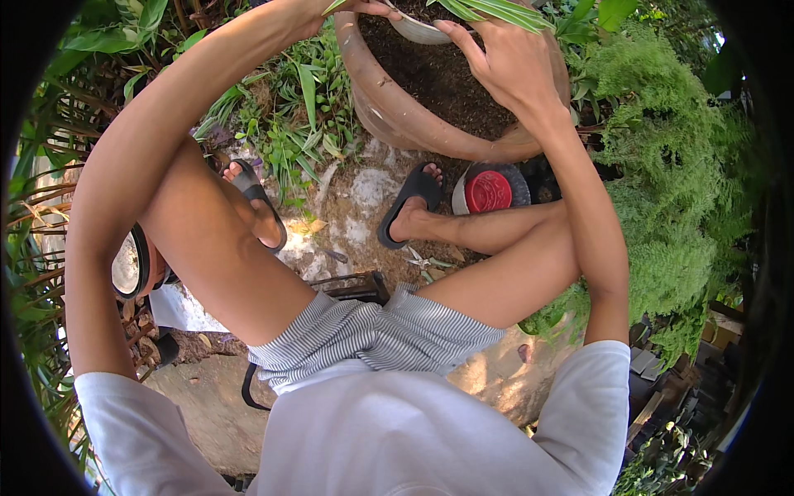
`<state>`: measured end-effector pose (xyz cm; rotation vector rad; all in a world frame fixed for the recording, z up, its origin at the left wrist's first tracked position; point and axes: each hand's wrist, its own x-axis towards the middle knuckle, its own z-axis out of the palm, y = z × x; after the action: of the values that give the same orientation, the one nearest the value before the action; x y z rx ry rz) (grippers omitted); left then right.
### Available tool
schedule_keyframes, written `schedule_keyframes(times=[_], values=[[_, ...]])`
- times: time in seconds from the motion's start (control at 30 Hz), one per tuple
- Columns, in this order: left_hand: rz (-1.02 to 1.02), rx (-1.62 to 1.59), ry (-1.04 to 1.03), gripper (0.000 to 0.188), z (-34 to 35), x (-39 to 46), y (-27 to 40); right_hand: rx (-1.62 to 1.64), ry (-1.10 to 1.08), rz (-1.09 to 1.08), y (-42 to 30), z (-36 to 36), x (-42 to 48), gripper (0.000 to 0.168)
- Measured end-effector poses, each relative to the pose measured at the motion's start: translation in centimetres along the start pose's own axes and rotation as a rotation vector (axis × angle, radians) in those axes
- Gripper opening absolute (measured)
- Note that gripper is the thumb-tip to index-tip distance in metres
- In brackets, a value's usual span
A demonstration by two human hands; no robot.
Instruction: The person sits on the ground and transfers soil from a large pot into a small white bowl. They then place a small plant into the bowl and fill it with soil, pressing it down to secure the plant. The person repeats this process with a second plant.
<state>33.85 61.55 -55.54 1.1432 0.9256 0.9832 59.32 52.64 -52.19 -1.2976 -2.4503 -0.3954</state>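
Observation:
At the top edge of the view, a small whitish pot [417, 26] sits over the soil [428, 77] of a large round clay planter [397, 121]. Green-and-white striped leaves [518, 13] spread above the small pot and across the back of my right hand [512, 59]. That hand's thumb lies against the pot's rim, while its other fingers are hidden. My left hand [347, 7] is partly cut off by the frame; its fingertips rest on the pot's left side. The two hands hold the pot between them.
Pruning shears [428, 261] lie on the ground near my right foot. A red round container [488, 191] stands below the planter's rim. Leafy cuttings [291, 124] lie left of the planter, feathery fern [657, 204] grows at right, and a pot [146, 260] stands beside my left leg.

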Motion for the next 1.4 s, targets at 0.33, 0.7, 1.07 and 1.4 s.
schedule_keyframes(times=[0.33, 0.7, 1.07, 1.4], values=[[0.068, 0.011, 0.007, 0.022, 1.0, -1.0, 0.8, -0.077, -0.028, -0.045, -0.5, 0.0, -0.5, 0.061], [0.097, 0.345, -0.002, 0.044, -1.9, -1.9, 2.8, -0.136, 0.021, -0.074, -0.1, -0.5, 0.9, 0.073], [0.269, 0.273, 0.405, 0.019, -11.1, -22.6, 15.2, 0.243, 0.166, -0.367, -12.9, -7.9, 10.6, 0.053], [0.133, 0.29, 1.273, 0.036, -11.9, -52.4, 3.9, 0.73, -0.249, -0.474, -32.2, -7.8, 7.7, 0.038]])
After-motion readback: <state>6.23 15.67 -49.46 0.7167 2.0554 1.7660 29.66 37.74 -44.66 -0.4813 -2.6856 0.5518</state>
